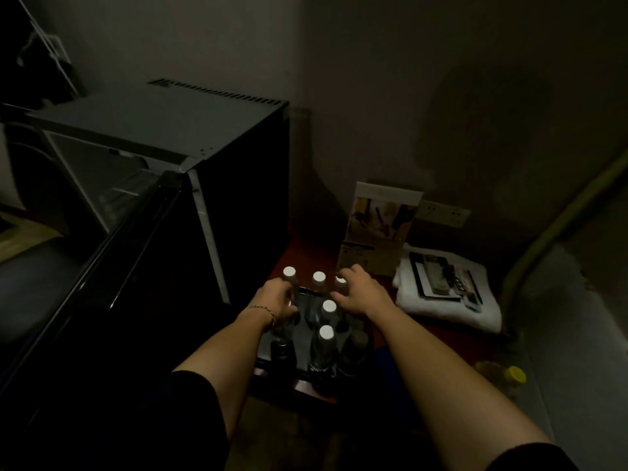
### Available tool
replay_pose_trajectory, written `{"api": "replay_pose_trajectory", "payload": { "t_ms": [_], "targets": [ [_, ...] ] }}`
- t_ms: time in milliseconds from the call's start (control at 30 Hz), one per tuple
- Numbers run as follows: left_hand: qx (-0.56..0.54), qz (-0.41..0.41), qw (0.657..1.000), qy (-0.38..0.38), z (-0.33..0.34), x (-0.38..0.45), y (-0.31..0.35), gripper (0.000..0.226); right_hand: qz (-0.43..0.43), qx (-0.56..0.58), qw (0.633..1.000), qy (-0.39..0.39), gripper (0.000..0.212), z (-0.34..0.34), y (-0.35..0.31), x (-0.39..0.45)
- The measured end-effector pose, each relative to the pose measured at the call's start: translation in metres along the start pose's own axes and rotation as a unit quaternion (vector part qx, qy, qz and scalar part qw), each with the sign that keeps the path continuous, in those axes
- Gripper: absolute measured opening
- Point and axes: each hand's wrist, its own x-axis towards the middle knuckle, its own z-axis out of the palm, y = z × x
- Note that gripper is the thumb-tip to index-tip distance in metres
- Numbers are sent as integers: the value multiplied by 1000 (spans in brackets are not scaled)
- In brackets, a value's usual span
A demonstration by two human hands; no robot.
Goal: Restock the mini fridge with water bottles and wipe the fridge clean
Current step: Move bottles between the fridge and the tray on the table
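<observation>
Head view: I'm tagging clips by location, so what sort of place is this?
Probably a hotel guest room: an open mini fridge, a tray of water bottles, and a folded white towel beside a brochure.
</observation>
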Motion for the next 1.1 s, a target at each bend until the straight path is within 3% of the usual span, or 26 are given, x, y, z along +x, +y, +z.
{"api": "replay_pose_trajectory", "payload": {
  "t_ms": [267, 500, 733, 900, 1100],
  "targets": [
    [31, 6, 998, -50, 18, 32, -1, 12, 2, -5, 1000, -25, 56, 9, 6, 39],
    [48, 16, 995, -85, 15, 47, -9, 24, -25, -6, 999, -41, 56, 16, 5, 62],
    [57, -4, 998, 27, -17, 79, -14, 26, -48, -8, 997, -61, 59, 23, -10, 83],
    [80, -17, 996, -17, -6, 99, -23, 67, -42, -8, 996, -82, 61, 32, -18, 98],
    [102, -18, 992, -75, 20, 115, -34, 77, -27, -4, 996, -88, 64, 46, -18, 113]
  ]
}}
